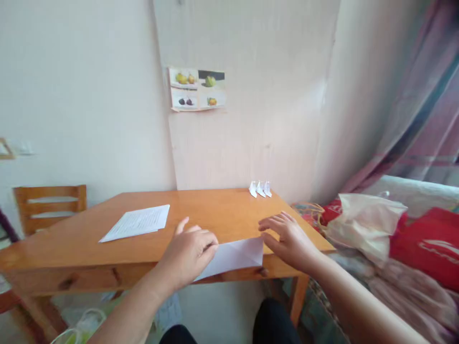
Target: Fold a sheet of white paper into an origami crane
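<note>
Dark cloth covers the person's knees [274, 322] at the lower edge, and beyond them the white rectangular paper strip [236, 260] lies across the front edge of the table. Its long axis runs from left to right, a little slanted, so that the short right end points toward the right hand [279, 234] and sits farther from the body than the left end. The left hand [193, 253] holds the strip near its left part, thumb and fingers close together, and hides that end partly. The right hand is curved with a narrow gap between thumb and fingers, the thumb at the far right corner; I cannot tell if it grips. Under the brown wooden table [211, 210], at left, is a translucent bag with pale handles [89, 321], showing something green inside. To the right of the table, a cream-white soft bag [369, 222] lies beside a red bag with a white mark [426, 248]; their contents are hidden. Farther back on the tabletop, the white printed paper sheets [139, 222] lie at left, well apart from three small white folded paper figures [260, 189], standing in a row near the wall at right. Above hangs a fruit picture sheet [197, 90].
</note>
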Action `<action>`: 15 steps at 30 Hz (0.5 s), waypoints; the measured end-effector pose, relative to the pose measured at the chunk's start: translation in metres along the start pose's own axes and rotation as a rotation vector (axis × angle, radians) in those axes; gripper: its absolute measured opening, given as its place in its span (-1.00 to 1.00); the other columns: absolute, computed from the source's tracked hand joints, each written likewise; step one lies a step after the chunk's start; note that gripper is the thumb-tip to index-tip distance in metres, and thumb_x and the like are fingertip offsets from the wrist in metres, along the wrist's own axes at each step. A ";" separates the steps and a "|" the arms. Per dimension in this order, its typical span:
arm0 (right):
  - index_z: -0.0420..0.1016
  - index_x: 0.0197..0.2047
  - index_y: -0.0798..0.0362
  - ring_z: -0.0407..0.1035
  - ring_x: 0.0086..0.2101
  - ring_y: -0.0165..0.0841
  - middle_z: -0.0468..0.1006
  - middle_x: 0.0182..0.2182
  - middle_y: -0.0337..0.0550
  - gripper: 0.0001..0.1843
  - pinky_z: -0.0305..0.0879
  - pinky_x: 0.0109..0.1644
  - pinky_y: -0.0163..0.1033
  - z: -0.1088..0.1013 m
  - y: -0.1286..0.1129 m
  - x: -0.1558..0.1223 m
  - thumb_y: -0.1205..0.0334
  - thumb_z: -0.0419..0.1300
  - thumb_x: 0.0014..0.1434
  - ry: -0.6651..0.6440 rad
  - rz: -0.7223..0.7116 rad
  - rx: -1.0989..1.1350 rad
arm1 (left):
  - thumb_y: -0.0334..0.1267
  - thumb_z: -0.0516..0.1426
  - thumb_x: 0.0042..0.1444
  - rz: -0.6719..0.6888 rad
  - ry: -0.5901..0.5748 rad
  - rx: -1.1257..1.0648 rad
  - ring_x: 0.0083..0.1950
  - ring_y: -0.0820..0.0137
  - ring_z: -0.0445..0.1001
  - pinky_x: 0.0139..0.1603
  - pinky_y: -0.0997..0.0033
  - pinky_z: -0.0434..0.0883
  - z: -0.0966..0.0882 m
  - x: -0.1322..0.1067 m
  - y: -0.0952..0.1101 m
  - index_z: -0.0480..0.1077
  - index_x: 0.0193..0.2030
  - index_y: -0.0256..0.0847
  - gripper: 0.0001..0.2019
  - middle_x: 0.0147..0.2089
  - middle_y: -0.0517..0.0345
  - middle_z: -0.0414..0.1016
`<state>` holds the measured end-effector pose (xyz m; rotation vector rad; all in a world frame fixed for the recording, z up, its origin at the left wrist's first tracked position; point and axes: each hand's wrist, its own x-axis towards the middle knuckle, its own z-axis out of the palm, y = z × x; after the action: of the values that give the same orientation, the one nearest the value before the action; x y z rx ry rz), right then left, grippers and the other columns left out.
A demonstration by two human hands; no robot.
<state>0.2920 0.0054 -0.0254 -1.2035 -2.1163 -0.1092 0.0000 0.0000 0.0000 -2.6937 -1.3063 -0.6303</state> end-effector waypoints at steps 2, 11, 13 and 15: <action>0.54 -0.04 -0.06 0.43 -0.02 -0.21 0.63 -0.07 -0.17 -0.79 -0.14 0.35 0.16 0.004 -0.020 0.000 0.20 0.23 0.24 -0.031 -0.059 0.008 | -0.23 0.05 0.32 0.010 -0.006 -0.017 -0.13 0.36 0.46 0.41 -0.25 -0.23 0.004 0.000 0.002 0.46 -0.32 -0.07 -0.79 -0.32 0.35 0.54; 0.57 -0.31 -0.06 0.46 -0.22 -0.31 0.63 -0.38 -0.28 -0.80 -0.28 0.36 0.21 0.019 -0.040 0.004 0.25 0.15 0.33 -0.137 -0.092 -0.057 | -0.26 0.15 0.21 0.037 0.077 0.042 0.00 0.23 0.43 0.43 -0.28 -0.27 0.019 0.002 0.010 0.49 -0.15 -0.02 -0.89 -0.19 0.26 0.57; 0.57 -0.31 -0.06 0.45 -0.22 -0.31 0.62 -0.38 -0.29 -0.80 -0.29 0.36 0.22 0.020 -0.041 0.005 0.26 0.15 0.33 -0.135 -0.106 -0.072 | -0.31 0.18 0.16 0.048 0.111 0.043 0.04 0.21 0.41 0.44 -0.26 -0.27 0.022 0.006 0.015 0.48 -0.10 -0.02 -0.82 -0.14 0.23 0.57; 0.57 -0.29 -0.07 0.45 -0.21 -0.31 0.62 -0.38 -0.30 -0.81 -0.31 0.37 0.21 0.022 -0.043 0.005 0.27 0.15 0.32 -0.139 -0.125 -0.086 | -0.34 0.17 0.14 0.074 0.121 0.047 0.02 0.22 0.41 0.45 -0.24 -0.26 0.025 0.010 0.021 0.49 -0.18 -0.05 -0.86 -0.18 0.23 0.56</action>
<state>0.2447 -0.0067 -0.0278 -1.1568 -2.3291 -0.1786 0.0297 0.0001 -0.0166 -2.6077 -1.1724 -0.7316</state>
